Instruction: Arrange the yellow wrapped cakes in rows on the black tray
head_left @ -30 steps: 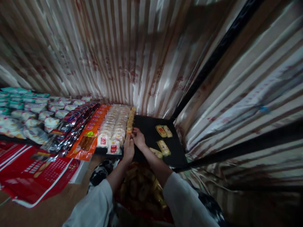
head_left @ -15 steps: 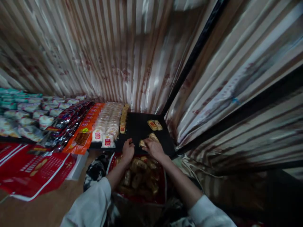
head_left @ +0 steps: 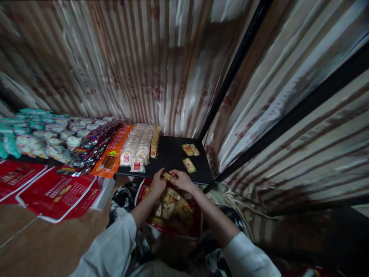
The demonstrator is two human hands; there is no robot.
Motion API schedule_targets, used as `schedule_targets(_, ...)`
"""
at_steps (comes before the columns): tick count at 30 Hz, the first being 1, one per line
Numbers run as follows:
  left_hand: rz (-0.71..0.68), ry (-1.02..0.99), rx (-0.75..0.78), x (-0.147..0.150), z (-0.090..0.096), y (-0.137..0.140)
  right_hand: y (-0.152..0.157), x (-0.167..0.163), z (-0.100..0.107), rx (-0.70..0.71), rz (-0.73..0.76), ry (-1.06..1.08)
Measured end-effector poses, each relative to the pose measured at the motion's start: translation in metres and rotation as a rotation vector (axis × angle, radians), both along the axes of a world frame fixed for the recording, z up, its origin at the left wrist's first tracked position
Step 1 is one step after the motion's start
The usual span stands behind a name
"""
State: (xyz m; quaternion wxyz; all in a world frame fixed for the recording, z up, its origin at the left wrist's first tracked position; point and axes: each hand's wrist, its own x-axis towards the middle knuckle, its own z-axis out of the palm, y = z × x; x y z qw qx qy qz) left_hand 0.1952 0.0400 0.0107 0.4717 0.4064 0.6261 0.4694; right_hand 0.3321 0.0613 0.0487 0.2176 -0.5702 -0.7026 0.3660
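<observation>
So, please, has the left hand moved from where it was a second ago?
Yes, the left hand has drawn back from the row of yellow packets toward the shelf's front edge.

Striped sheeting [head_left: 129, 77], brown and pale with reddish prints, hangs in folds from 10 o'clock round to 3; a black pole [head_left: 235, 71] slants up towards 1 o'clock, a black bar [head_left: 291, 117] towards 2; a black shelf [head_left: 170, 148] runs from the centre to 9; brown floor [head_left: 25, 238] shows at 8; the light is dim, darkest at 4.
</observation>
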Motion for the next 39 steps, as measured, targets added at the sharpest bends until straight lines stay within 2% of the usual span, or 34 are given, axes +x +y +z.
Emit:
schedule_targets(3, -0.024, -0.113, -0.059, -0.006, 0.007, -0.003, 0.002, -0.001, 0.003, -0.152, -0.066, 0.243)
schedule_targets(8, 0.074, -0.343, -0.121, -0.011, 0.023, -0.008, 0.001, -0.002, 0.010, -0.243, -0.133, 0.573)
schedule_targets(10, 0.126, -0.428, -0.148, -0.011, 0.029, -0.010, 0.001, -0.005, 0.009, -0.257, -0.157, 0.661)
schedule_targets(13, 0.177, -0.527, -0.190, -0.010, 0.033, -0.011, 0.002, -0.014, 0.004, -0.205, -0.176, 0.700)
schedule_targets(20, 0.268, -0.558, -0.184, -0.011, 0.032, 0.003, 0.022, -0.038, -0.008, -0.067, -0.169, 0.611)
schedule_targets(25, 0.343, -0.356, -0.173, -0.016, 0.025, 0.017, 0.055, -0.059, -0.010, 0.028, -0.207, 0.409)
schedule_targets(28, 0.293, -0.243, -0.117, -0.018, 0.019, 0.024, 0.072, -0.069, -0.012, 0.081, -0.193, 0.271)
schedule_targets(31, 0.258, -0.226, -0.100, -0.021, 0.019, 0.034, 0.085, -0.078, -0.013, 0.115, -0.178, 0.146)
schedule_targets(35, 0.220, -0.198, -0.076, -0.027, 0.021, 0.046, 0.094, -0.088, -0.011, 0.155, -0.192, 0.033)
schedule_targets(39, 0.178, -0.151, -0.036, -0.034, 0.014, 0.055, 0.097, -0.094, -0.008, 0.176, -0.183, -0.023)
